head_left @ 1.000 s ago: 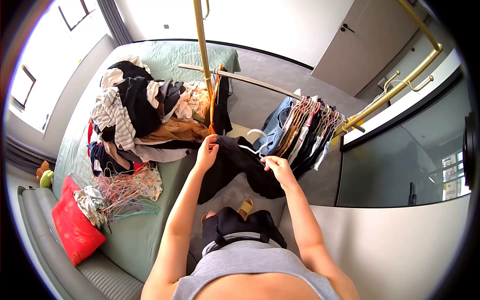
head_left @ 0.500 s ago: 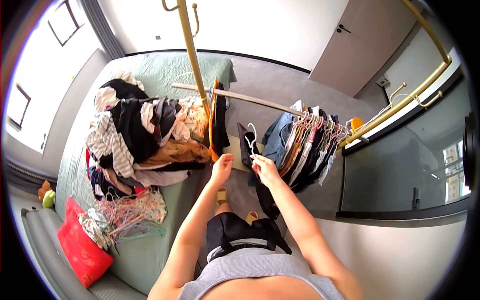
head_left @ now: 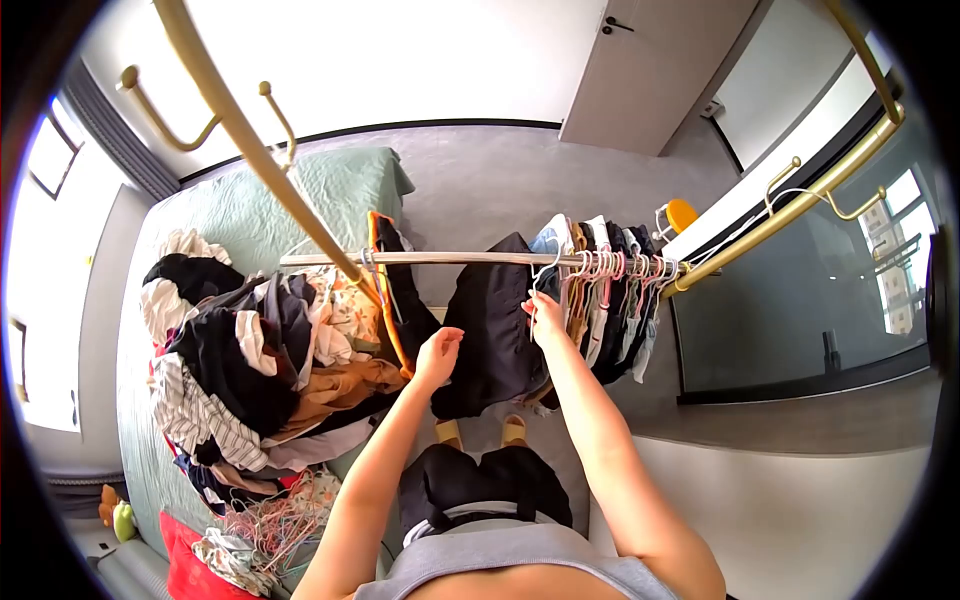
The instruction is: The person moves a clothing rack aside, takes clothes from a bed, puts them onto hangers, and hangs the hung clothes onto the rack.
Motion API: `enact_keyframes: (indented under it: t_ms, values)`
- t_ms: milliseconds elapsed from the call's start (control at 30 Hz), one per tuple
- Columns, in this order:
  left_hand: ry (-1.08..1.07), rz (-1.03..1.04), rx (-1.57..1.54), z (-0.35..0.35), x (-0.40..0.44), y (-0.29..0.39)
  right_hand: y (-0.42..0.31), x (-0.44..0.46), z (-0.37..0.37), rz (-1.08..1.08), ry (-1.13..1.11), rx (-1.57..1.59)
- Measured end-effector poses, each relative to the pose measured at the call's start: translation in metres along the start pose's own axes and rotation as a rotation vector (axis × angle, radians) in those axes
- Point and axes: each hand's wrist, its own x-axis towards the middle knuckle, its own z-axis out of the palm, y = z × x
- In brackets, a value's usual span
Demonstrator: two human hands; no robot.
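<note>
A green-covered bed (head_left: 260, 205) stands on a grey floor (head_left: 480, 170), with a window at left and a door (head_left: 655, 75) beyond. A metal rail (head_left: 460, 258) spans 2 gold posts. The black garment (head_left: 490, 345) is at the rail, top edge just past it, its long axis slanting down and left towards 2 yellow sandals (head_left: 514, 430). The hands are apart: the right hand (head_left: 543, 318) pinches a white hanger (head_left: 535, 290); the left hand (head_left: 440, 357) is beside the garment, its grip unclear. Hung clothes (head_left: 610, 300) crowd the rail's right end; 1 orange-edged garment (head_left: 384, 300) hangs towards the left. A clothes pile (head_left: 250, 350) and tangled hangers (head_left: 285, 525) lie on the bed's near part.
</note>
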Motion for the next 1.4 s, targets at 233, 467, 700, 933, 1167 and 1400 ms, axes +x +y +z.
enact_keyframes:
  t_ms: [233, 467, 700, 933, 1167, 1400]
  values:
    - [-0.024, 0.110, 0.082, 0.047, 0.052, 0.039, -0.005, 0.076, -0.041, -0.141, 0.117, -0.558]
    - [0.024, 0.392, 0.502, 0.090, 0.116, 0.055, -0.022, 0.091, -0.090, -0.598, 0.073, -1.307]
    - [0.022, 0.115, 1.075, 0.112, 0.152, 0.050, -0.104, 0.045, -0.097, -0.887, 0.380, -1.352]
    - [0.244, 0.160, 1.102, 0.113, 0.140, 0.037, -0.140, 0.051, -0.107, -0.710, 0.014, -1.662]
    - [0.301, 0.101, 1.097, 0.107, 0.088, 0.041, -0.125, 0.029, -0.113, -0.784, -0.048, -1.647]
    - [0.340, 0.082, 1.093, 0.077, 0.044, 0.030, -0.101, 0.000, -0.098, -0.773, -0.135, -1.610]
